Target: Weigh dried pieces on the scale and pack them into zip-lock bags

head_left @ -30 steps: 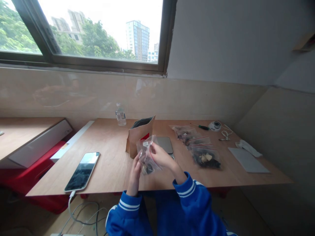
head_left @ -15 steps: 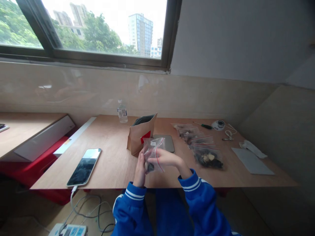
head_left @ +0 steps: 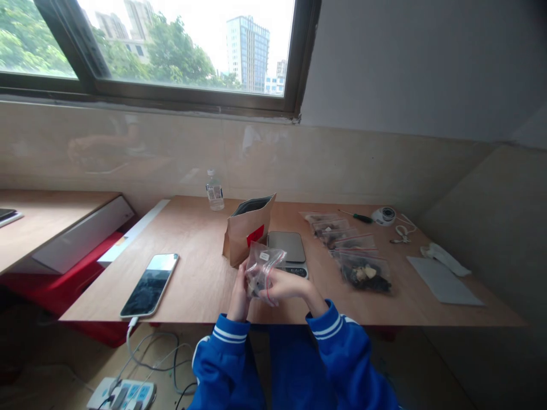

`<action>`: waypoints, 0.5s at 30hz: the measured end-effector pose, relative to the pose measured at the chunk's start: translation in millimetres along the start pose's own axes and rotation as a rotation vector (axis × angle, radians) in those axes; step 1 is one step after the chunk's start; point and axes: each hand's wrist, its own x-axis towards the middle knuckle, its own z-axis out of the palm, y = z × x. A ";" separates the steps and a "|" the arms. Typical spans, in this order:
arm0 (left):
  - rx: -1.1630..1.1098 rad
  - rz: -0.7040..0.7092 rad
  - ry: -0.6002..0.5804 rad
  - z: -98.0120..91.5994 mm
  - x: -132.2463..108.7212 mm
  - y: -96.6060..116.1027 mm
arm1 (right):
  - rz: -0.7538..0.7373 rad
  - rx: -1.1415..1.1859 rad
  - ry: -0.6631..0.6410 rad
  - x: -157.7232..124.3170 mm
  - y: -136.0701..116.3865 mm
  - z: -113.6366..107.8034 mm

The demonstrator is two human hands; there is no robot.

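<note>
Both my hands hold a small clear zip bag (head_left: 261,269) with a red seal line and dark bits inside, above the near edge of the wooden table (head_left: 196,285). My left hand (head_left: 239,296) grips its left side, fingers closed. My right hand (head_left: 287,285) pinches its right side. Just behind the bag stand an open brown paper bag (head_left: 247,229) and a small grey scale (head_left: 289,248).
A row of filled zip bags (head_left: 350,250) lies to the right. A phone (head_left: 150,277) on a cable rests at the left. A bottle (head_left: 214,191), a screwdriver (head_left: 355,216), a round gadget (head_left: 384,215), a grey pad (head_left: 444,280) and a floor power strip (head_left: 122,394) are around.
My hands have brought the zip bag lower and nearer to me, and the bag has tilted over. The scale behind it now shows in full.
</note>
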 end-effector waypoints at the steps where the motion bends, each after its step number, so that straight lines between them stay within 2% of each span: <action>1: -0.001 -0.020 -0.015 -1.6 -2.1 2.8 | -0.015 0.013 0.022 -0.3 1.7 -0.7; 7: -0.050 -0.043 -0.116 -16.8 -11.0 4.8 | -0.165 0.076 0.170 -1.1 11.3 -7.0; 10: -0.034 -0.026 -0.095 -19.9 -14.0 0.3 | -0.158 0.126 0.238 -1.1 16.1 -7.4; 15: 0.138 0.029 -0.052 -19.1 -14.1 -4.5 | -0.127 0.119 0.345 1.4 20.7 -1.4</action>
